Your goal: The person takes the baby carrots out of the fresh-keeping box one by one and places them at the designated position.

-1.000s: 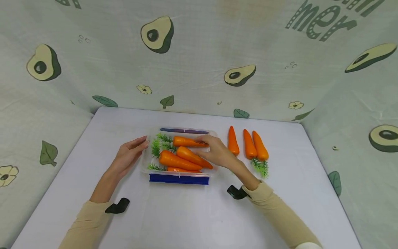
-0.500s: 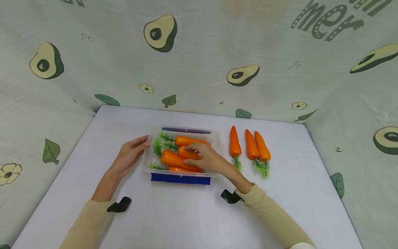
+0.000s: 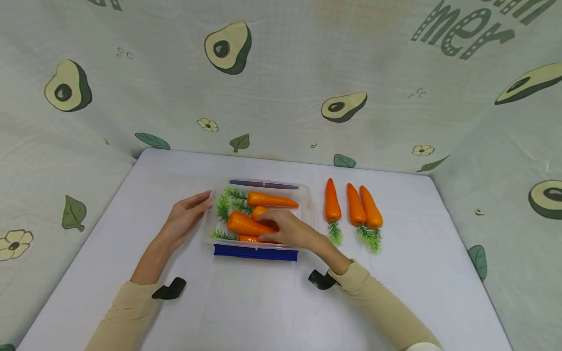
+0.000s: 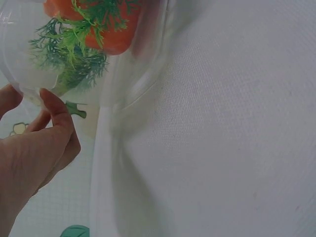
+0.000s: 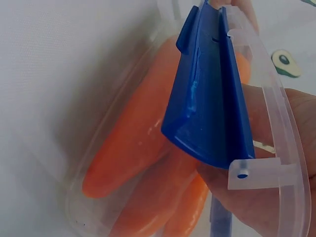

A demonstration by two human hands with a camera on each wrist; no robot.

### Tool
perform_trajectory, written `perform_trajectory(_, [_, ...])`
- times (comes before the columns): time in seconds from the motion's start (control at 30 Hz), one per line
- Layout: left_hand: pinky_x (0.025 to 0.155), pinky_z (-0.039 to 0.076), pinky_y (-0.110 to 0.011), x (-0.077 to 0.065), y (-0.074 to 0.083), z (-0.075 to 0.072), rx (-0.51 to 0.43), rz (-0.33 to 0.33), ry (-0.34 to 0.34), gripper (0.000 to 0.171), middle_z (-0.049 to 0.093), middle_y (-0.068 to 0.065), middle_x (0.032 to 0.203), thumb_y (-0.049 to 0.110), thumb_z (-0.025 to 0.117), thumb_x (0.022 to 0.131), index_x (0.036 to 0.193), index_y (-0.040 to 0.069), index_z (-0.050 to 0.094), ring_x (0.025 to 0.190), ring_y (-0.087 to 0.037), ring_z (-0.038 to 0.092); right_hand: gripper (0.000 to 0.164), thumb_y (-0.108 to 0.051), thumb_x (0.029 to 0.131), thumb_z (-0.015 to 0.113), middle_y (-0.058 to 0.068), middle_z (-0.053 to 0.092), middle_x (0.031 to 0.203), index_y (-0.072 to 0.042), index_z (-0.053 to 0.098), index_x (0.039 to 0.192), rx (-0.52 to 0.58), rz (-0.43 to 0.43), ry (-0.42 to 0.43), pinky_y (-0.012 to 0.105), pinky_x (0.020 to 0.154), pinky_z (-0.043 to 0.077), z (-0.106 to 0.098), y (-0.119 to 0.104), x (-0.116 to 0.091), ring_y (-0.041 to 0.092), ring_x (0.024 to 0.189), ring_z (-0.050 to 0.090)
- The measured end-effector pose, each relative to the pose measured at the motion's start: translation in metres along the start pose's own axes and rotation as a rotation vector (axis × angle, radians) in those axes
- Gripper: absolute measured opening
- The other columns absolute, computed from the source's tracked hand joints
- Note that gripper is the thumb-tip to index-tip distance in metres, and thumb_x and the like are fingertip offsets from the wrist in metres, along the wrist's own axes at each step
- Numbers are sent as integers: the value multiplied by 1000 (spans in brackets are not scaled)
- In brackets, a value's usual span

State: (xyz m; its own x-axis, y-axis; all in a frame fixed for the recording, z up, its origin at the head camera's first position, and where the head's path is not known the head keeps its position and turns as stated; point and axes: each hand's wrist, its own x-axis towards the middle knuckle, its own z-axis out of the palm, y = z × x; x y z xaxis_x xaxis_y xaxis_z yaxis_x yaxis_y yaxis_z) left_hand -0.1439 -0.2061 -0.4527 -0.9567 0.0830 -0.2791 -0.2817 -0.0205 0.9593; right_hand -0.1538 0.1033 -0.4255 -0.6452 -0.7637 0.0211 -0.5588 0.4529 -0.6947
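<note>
A clear plastic box [image 3: 306, 204] with blue clasps holds several orange carrots with green feathery tops. My left hand [image 3: 185, 217] pinches the box's left rim between thumb and fingers; the left wrist view shows the fingertips [image 4: 49, 98] right at the clear edge. Inside the box, my right hand [image 3: 290, 229] has its fingers and thumb curled over a thick carrot [image 3: 243, 224] near the front, covering its tip. Behind it lie another carrot [image 3: 260, 211], partly hidden by the hand, and one along the back [image 3: 272, 200]. In the right wrist view, the front clasp [image 5: 202, 98] hides much of the hand.
To the right of the box, a single carrot [image 3: 332, 202] lies on the white table [image 3: 246, 307]. Beside it are two more carrots [image 3: 356, 204] close together, tops toward me. A cloth [image 3: 281, 73] printed with avocados hangs behind and at both sides.
My right hand has come away from the back carrot and moved left and nearer, onto the carrot at the front. The left hand stays at the box's rim.
</note>
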Motion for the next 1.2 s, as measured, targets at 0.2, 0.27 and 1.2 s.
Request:
perform_trajectory(0.2, [121,29,-30,-1,1,2,4,-3,-10,71,32,-12,165,35,66,103,158,1,37,138,-8,43,41,-15,96,76,10,69,128,-2,66,133,-5,39,33,33,97,55,-9,-2,-7,20,108,63])
perform_trajectory(0.27, [121,29,-31,-1,1,2,6,-8,-9,71,32,-12,166,35,65,103,158,2,37,138,-8,42,39,-15,96,75,9,69,128,-3,67,133,5,43,46,32,96,56,-14,-2,-9,20,108,64])
perform_trajectory(1.2, [123,25,-34,-4,4,5,29,-21,-12,75,27,-12,168,37,65,102,160,4,33,142,-10,38,41,-15,91,81,13,74,115,0,69,127,96,174,456,46,90,60,-79,10,-51,28,105,71])
